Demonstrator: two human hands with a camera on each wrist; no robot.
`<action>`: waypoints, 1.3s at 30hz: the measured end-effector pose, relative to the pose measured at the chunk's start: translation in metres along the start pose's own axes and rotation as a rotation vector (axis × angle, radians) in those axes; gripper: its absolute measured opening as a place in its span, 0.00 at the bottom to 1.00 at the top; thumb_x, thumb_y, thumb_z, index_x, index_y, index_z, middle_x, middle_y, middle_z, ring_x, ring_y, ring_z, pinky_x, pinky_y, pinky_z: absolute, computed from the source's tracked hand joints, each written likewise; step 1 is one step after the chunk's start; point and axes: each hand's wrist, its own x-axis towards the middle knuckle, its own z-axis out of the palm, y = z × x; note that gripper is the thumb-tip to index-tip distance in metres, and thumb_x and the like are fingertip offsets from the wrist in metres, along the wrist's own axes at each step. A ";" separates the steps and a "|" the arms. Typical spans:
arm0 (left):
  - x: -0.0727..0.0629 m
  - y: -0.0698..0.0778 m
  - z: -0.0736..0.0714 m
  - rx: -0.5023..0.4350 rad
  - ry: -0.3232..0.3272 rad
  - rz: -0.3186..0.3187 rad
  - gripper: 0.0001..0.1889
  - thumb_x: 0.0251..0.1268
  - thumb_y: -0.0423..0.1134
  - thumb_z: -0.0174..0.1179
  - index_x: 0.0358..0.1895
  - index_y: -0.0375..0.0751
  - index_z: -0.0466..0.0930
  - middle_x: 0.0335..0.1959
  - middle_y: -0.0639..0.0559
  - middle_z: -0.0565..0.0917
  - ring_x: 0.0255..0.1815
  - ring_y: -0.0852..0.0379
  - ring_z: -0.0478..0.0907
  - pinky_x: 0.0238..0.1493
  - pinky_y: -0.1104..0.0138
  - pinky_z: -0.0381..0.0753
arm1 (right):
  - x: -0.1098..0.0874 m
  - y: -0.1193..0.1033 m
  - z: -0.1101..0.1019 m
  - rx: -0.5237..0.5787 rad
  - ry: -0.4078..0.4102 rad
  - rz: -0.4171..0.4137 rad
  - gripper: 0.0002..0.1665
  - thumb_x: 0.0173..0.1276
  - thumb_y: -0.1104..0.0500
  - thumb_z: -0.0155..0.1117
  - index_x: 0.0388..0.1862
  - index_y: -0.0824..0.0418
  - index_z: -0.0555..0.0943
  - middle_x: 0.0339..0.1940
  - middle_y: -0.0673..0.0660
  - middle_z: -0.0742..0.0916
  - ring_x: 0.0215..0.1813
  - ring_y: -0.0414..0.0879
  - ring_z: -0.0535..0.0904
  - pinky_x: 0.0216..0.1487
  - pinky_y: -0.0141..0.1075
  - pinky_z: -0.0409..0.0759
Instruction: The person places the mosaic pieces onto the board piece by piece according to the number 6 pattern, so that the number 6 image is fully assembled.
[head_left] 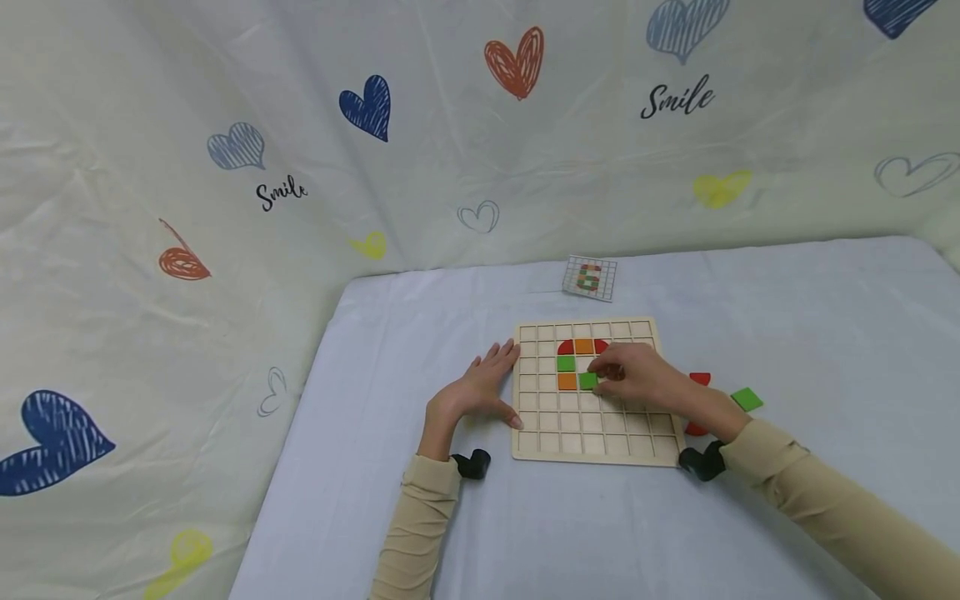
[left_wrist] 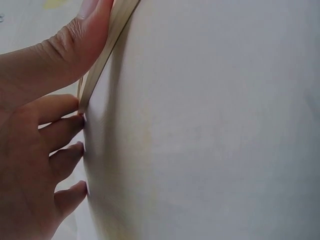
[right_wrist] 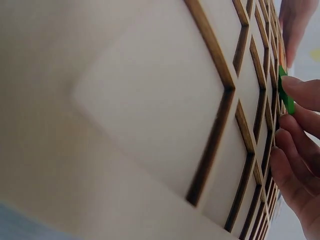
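A pale wooden grid board [head_left: 570, 442] lies on the white cloth. My right hand [head_left: 641, 375] pinches a green square tile [head_left: 587, 381] between thumb and fingers, over a cell right of an orange tile [head_left: 567, 381]. In the right wrist view that green tile [right_wrist: 285, 95] looks tilted at the grid. Above it on the board sit another green tile [head_left: 566, 363], a rounded red piece [head_left: 566, 347], an orange tile [head_left: 583, 346] and a partly covered red piece [head_left: 601, 345]. With fingers spread, my left hand [head_left: 480, 392] touches the board's left edge [left_wrist: 112, 40].
Behind the board lies a small pattern card [head_left: 589, 277] with a coloured figure on a grid. To the board's right are a loose green tile [head_left: 747, 399] and red pieces [head_left: 699, 378], partly hidden by my right forearm. A heart-printed curtain [head_left: 427, 183] hangs behind.
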 end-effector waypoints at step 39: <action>-0.001 -0.001 0.002 0.008 0.003 0.010 0.67 0.48 0.46 0.83 0.85 0.44 0.41 0.87 0.52 0.40 0.87 0.51 0.32 0.86 0.51 0.36 | -0.056 0.025 -0.034 -0.082 0.118 0.048 0.13 0.63 0.68 0.73 0.47 0.65 0.89 0.39 0.51 0.89 0.40 0.43 0.81 0.38 0.31 0.83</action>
